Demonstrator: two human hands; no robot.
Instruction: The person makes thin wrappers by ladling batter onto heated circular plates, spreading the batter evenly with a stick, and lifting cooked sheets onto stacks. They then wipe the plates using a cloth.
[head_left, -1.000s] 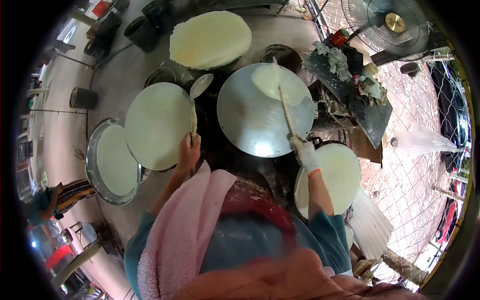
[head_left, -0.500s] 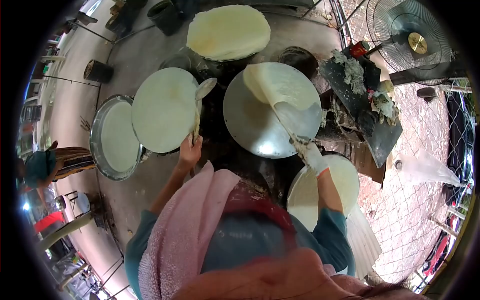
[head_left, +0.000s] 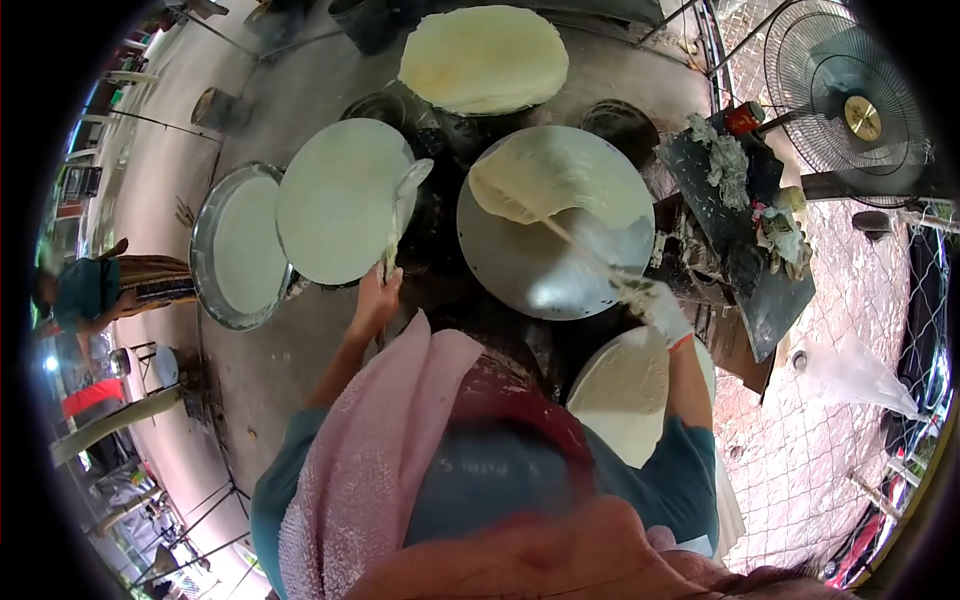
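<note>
White-gloved right hand [head_left: 656, 308] hides — partly — its stick [head_left: 578, 243] (blurred).

One metal disc [head_left: 500, 275], three pale-topped rounds [head_left: 340, 200], one basin [head_left: 207, 250], one ladle [head_left: 413, 178] and one stick [head_left: 577, 246]; two hands of the wearer, one left hand [head_left: 376, 302] and one right hand [head_left: 652, 306], with one glove [head_left: 666, 314]; one pink towel [head_left: 365, 450], one fan [head_left: 850, 110], one red can [head_left: 743, 118], one plastic bag [head_left: 850, 372], one other person [head_left: 85, 292]
</note>
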